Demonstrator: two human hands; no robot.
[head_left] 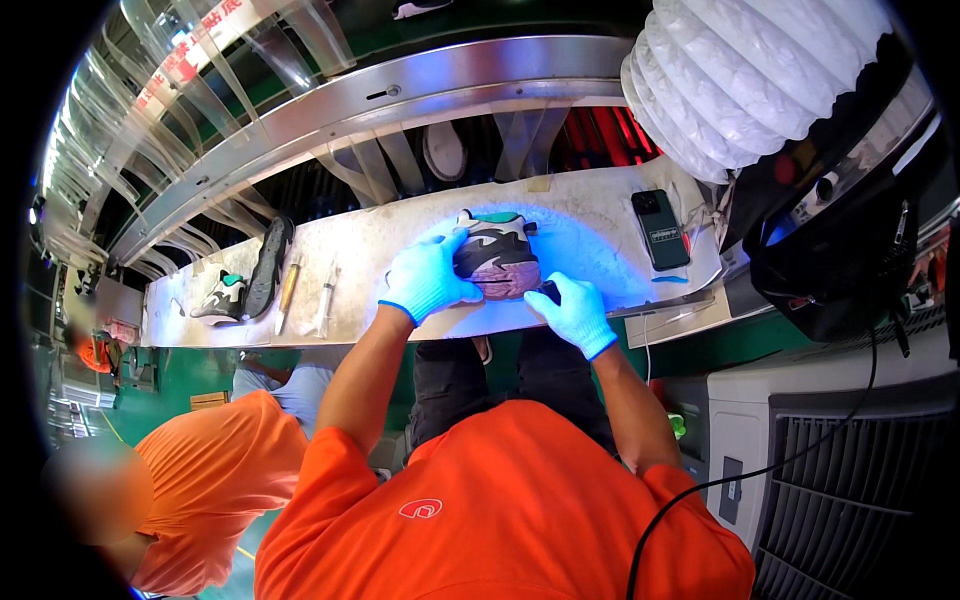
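Bench (395, 228): shoe (497, 262) is lying near the middle, in front of the person, under a blue light that is spilling over the surface around it. Its grey, black and white upper is showing, with green at the far edge; a pinkish section is facing the person.

Left hand (425, 278), gloved: is gripping the shoe from its left side, fingers lying along the upper part, thumb lying lower, toward the pinkish section. Hold is spanning the shoe's side.

Right hand (575, 312), gloved: is pinching a small dark piece (549, 291) between thumb and fingers, just beside the shoe's lower right edge. Gap is looking narrow. Fingers are partly hiding the piece; its kind, and whether it is touching the shoe, I cannot tell.

Left part of bench: a second shoe (220, 298) is lying near the end, a dark sole (268, 268) leaning close beside it. Two slim tools (289, 294) are lying to the right of these, side by side and apart.

Right part: a phone (660, 230) is lying well apart from the shoe. A white duct (740, 75) is hanging above; a black bag (840, 250) is hanging farther right.

Lower left: a co-worker (220, 480) in orange is sitting or bending; posture is not showing clearly.
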